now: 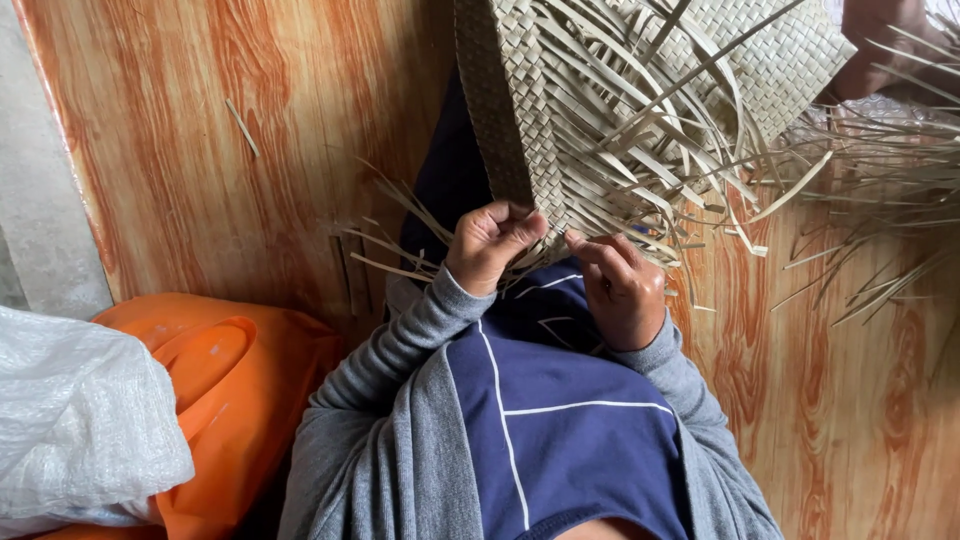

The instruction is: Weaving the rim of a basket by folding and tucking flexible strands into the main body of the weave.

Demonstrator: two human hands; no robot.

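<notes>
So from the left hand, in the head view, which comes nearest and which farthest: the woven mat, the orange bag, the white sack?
From the left hand:
1. Woven mat: the fingers touch its lower edge, just above the hand.
2. Orange bag: lower left, on the floor beside the sleeve.
3. White sack: far left, beyond the bag.

Soft, even daylight covers my view; I see no glare and no hard highlights. Shadows are faint, deepest under the woven mat [620,90] and along my lap. Focus is sharp at centre. The floor [200,150] lines bow slightly toward the frame edges, indicating wide-angle distortion.
</notes>
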